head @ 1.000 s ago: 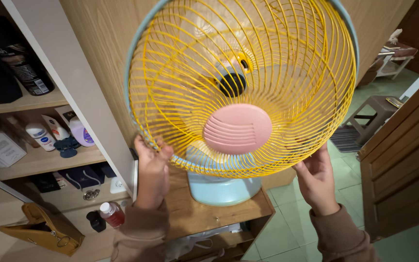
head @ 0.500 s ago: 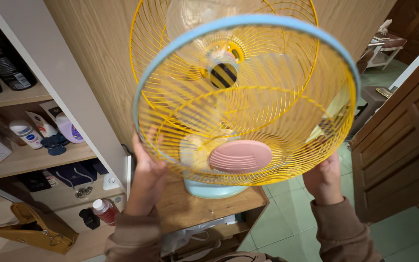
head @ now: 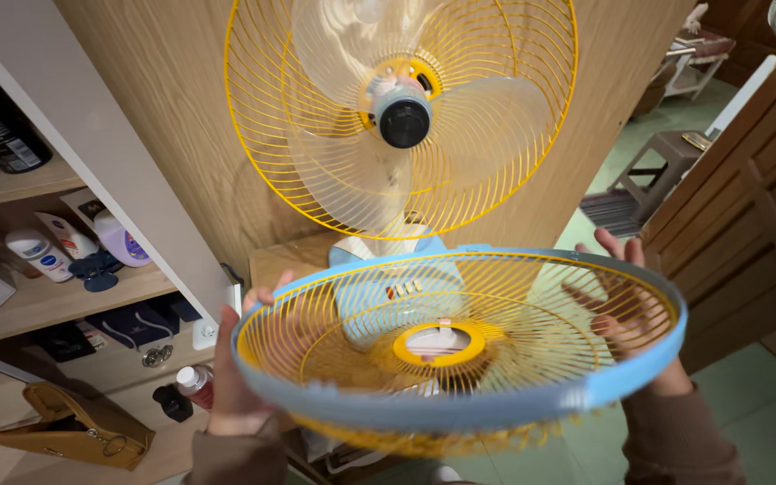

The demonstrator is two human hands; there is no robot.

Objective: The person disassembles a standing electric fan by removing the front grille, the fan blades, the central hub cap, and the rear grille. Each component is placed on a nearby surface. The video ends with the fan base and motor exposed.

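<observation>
A table fan (head: 403,117) stands on a low wooden cabinet, showing its yellow rear wire grille, clear blades and black hub. Its front guard (head: 460,346), yellow wire with a light blue rim, is off the fan and held nearly flat in front of me. My left hand (head: 237,377) grips the guard's left rim. On the right side, my right hand (head: 626,310) holds the rim, its fingers seen through the wires.
Wooden shelves (head: 56,301) at the left carry bottles, tubes and boxes. A tan bag (head: 74,431) and a red-liquid bottle (head: 195,386) lie on the lowest shelf. A brown wooden door (head: 747,224) stands at the right. A small stool (head: 666,157) sits on the green tile floor.
The front guard has come off the fan and tipped down from facing me to nearly flat, lower in view. The fan's blades and hub are now uncovered.
</observation>
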